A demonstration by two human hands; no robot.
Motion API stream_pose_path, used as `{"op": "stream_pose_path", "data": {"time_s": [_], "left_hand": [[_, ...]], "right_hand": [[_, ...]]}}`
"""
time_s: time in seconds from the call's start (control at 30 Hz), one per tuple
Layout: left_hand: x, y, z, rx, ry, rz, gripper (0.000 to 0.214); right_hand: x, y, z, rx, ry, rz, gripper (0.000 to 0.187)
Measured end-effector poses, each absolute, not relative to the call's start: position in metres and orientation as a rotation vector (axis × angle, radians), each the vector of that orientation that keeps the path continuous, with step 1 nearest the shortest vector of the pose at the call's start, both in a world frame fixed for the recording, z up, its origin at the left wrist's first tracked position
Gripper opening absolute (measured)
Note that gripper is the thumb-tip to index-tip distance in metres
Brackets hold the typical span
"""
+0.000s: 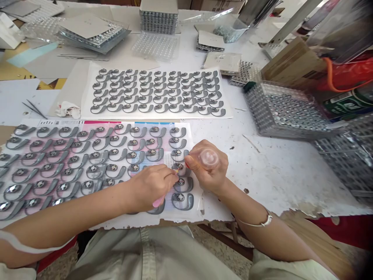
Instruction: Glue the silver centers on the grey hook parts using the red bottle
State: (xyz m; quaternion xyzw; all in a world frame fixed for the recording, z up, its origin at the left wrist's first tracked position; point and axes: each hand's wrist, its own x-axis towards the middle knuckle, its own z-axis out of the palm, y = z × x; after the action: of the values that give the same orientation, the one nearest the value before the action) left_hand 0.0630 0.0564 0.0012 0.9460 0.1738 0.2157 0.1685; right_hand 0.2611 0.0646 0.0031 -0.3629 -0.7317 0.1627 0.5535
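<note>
My left hand (151, 186) is closed in a pinch around a slim pink stick-like tool (159, 201), whose pale tip points at a grey curved piece near the sheet's right edge. My right hand (214, 175) wraps round a clear squeeze bottle (208, 157), its round bottom facing up and a bit of red by the thumb, over the same column of pieces. Beneath both hands lies a printed sheet (194, 194) with rows of grey curved pieces, each bearing a round faceted stone; one such curved piece (182, 200) sits just below the hands. My left forearm covers several of them.
Behind, a white board (85, 105) carries more rows of curved pieces (159, 107). Tweezers (35, 109) and crumpled tissue (69, 110) lie at left. Clear trays of small stones (291, 111) stand at right beside a cardboard box (297, 70). Stacked trays (159, 17) stand at the back.
</note>
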Motion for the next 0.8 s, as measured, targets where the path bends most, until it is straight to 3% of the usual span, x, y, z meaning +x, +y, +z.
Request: {"op": "stream_pose_path", "data": {"time_s": [0.8], "left_hand": [[0.058, 0.076, 0.017, 2.191, 0.621, 0.63, 0.023]], "right_hand": [[0.26, 0.062, 0.004, -0.84, -1.713, 0.456, 0.013]]}}
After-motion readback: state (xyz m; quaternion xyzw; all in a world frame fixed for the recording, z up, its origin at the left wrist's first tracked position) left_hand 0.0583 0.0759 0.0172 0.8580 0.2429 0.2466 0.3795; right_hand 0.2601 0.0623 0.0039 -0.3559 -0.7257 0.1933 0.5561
